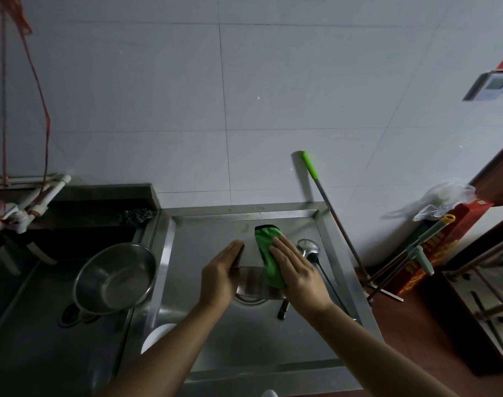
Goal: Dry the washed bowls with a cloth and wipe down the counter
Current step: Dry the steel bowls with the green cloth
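Mid-drying: flat right hand (294, 267) pressed green microfibre cloth (268, 253) onto upturned steel bowl (251, 283); open left hand (220, 270) steadied its nine o'clock side. Next, probably flip it.

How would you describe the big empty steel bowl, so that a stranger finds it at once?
Start at the dark sink on the left of the steel counter. The big steel bowl sits tilted at the sink's right edge, open side up. Unlike the bowl between the left hand and right hand, nothing touches it, and no green cloth lies on it.
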`<state>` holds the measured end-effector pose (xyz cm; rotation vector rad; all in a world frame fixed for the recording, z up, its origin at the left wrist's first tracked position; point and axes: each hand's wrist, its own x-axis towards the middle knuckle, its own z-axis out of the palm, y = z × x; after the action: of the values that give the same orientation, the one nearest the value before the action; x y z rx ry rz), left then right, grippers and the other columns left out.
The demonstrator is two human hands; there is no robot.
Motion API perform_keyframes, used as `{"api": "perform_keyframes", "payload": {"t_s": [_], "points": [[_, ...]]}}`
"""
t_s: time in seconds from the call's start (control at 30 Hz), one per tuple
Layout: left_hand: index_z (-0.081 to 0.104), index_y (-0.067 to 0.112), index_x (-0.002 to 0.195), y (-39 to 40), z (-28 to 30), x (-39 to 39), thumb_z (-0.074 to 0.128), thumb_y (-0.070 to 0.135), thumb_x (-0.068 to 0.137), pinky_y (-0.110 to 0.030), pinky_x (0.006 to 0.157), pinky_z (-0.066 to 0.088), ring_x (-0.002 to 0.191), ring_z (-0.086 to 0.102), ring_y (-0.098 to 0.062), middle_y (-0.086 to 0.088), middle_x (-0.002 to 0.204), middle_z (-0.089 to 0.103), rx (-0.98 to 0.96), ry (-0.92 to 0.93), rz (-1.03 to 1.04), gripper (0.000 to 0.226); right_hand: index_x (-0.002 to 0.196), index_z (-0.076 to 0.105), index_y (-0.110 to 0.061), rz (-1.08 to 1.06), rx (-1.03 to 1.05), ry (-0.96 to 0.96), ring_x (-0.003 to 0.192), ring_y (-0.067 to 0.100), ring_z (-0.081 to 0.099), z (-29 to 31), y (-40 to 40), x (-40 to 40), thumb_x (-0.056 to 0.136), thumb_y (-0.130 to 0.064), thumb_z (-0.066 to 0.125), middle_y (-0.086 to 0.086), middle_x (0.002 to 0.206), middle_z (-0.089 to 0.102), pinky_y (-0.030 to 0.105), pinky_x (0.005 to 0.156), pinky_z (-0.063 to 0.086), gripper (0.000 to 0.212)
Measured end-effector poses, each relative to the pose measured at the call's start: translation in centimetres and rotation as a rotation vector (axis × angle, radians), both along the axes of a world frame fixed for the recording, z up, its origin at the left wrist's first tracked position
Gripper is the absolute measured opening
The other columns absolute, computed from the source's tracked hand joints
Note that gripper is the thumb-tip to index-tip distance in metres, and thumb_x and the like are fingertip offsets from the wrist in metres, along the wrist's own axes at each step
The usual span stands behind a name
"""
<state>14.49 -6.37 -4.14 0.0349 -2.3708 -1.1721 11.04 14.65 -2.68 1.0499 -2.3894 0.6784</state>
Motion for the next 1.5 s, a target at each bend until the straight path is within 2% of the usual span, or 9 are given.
{"api": "perform_keyframes", "payload": {"t_s": [0.1, 0.33, 0.5, 0.7, 0.83, 1.13, 1.3, 1.4, 1.5], "points": [[0.065, 0.006, 0.128, -0.4, 0.3, 0.2, 0.065, -0.017, 0.084, -0.018, 0.104, 0.046, 0.112, 0.059, 0.013, 0.009, 0.123, 0.065, 0.179, -0.06, 0.031, 0.049, 0.136, 0.056, 0.005, 0.015, -0.048, 0.007, 0.143, 0.032, 0.04, 0.2, 0.3, 0.0, 0.084, -0.014, 0.076, 0.018, 0.148, 0.049, 0.049, 0.106, 0.048, 0.058], [0.064, 0.002, 0.129, -1.6, -1.3, 1.7, 0.068, -0.009, 0.086, -0.011, 0.105, 0.041, 0.116, 0.057, 0.013, -0.002, 0.126, 0.066, 0.231, -0.028, 0.127, 0.044, 0.141, 0.052, -0.001, -0.031, -0.202, -0.19, 0.142, 0.024, 0.042, 0.9, 2.0, 0.3, 0.089, -0.026, 0.066, 0.014, 0.151, 0.046, 0.032, 0.116, 0.035, 0.059], [0.058, 0.021, 0.129, -1.2, -1.8, 1.9, 0.067, -0.007, 0.088, -0.001, 0.097, 0.037, 0.122, 0.061, -0.022, 0.002, 0.125, 0.063, 0.265, -0.233, 0.098, 0.05, 0.138, 0.055, -0.001, -0.036, -0.14, -0.212, 0.138, 0.028, 0.046, -0.5, 2.0, 0.1, 0.082, -0.006, 0.073, 0.014, 0.148, 0.05, 0.046, 0.104, 0.049, 0.059], [0.051, 0.012, 0.144, 1.9, 0.4, 0.7, 0.068, 0.022, 0.09, -0.035, 0.103, 0.047, 0.126, 0.057, -0.026, -0.01, 0.142, 0.057, -0.341, -0.185, -0.095, 0.057, 0.133, 0.059, -0.002, -0.041, 0.131, -0.063, 0.135, 0.04, 0.047, -0.9, -0.3, 1.1, 0.066, -0.011, 0.09, 0.021, 0.143, 0.053, 0.056, 0.093, 0.055, 0.075], [0.06, 0.007, 0.134, 2.9, 0.9, -0.2, 0.074, 0.016, 0.085, -0.039, 0.094, 0.056, 0.115, 0.066, -0.03, -0.013, 0.13, 0.066, -0.434, -0.181, -0.044, 0.052, 0.133, 0.059, -0.003, -0.048, 0.138, -0.034, 0.133, 0.04, 0.049, -0.5, -1.4, 1.6, 0.066, -0.018, 0.092, 0.021, 0.141, 0.055, 0.057, 0.093, 0.054, 0.076], [0.064, 0.003, 0.128, 0.5, -0.9, 1.1, 0.074, 0.001, 0.082, -0.046, 0.1, 0.054, 0.12, 0.065, -0.024, -0.007, 0.132, 0.066, -0.089, 0.149, -0.009, 0.048, 0.141, 0.047, -0.002, 0.024, 0.029, 0.08, 0.142, 0.035, 0.04, 0.3, 0.7, 2.1, 0.08, -0.01, 0.082, 0.019, 0.149, 0.047, 0.054, 0.1, 0.051, 0.071], [0.059, -0.012, 0.127, -0.6, -1.8, 2.4, 0.06, -0.022, 0.083, -0.017, 0.106, 0.043, 0.122, 0.058, 0.004, 0.031, 0.13, 0.06, 0.229, 0.137, 0.062, 0.045, 0.143, 0.044, -0.005, 0.007, -0.093, 0.041, 0.143, 0.032, 0.04, 0.8, 1.9, 1.6, 0.093, -0.015, 0.065, 0.019, 0.149, 0.047, 0.049, 0.107, 0.046, 0.056], [0.072, 0.023, 0.121, -0.5, -1.5, 2.9, 0.052, -0.02, 0.09, -0.021, 0.098, 0.05, 0.115, 0.065, -0.008, 0.019, 0.12, 0.07, 0.415, -0.063, 0.044, 0.057, 0.141, 0.051, -0.003, -0.011, -0.049, 0.013, 0.14, 0.034, 0.043, 0.7, 1.6, 1.6, 0.085, -0.008, 0.073, 0.018, 0.148, 0.048, 0.051, 0.101, 0.051, 0.06], [0.057, 0.035, 0.129, -0.2, -0.9, 3.1, 0.068, 0.01, 0.091, -0.027, 0.098, 0.05, 0.116, 0.06, -0.01, 0.012, 0.129, 0.061, 0.001, -0.168, -0.015, 0.046, 0.137, 0.054, -0.005, -0.009, 0.066, 0.007, 0.137, 0.038, 0.046, 0.2, 0.8, 2.1, 0.072, -0.003, 0.087, 0.019, 0.145, 0.051, 0.054, 0.094, 0.055, 0.073]]}}
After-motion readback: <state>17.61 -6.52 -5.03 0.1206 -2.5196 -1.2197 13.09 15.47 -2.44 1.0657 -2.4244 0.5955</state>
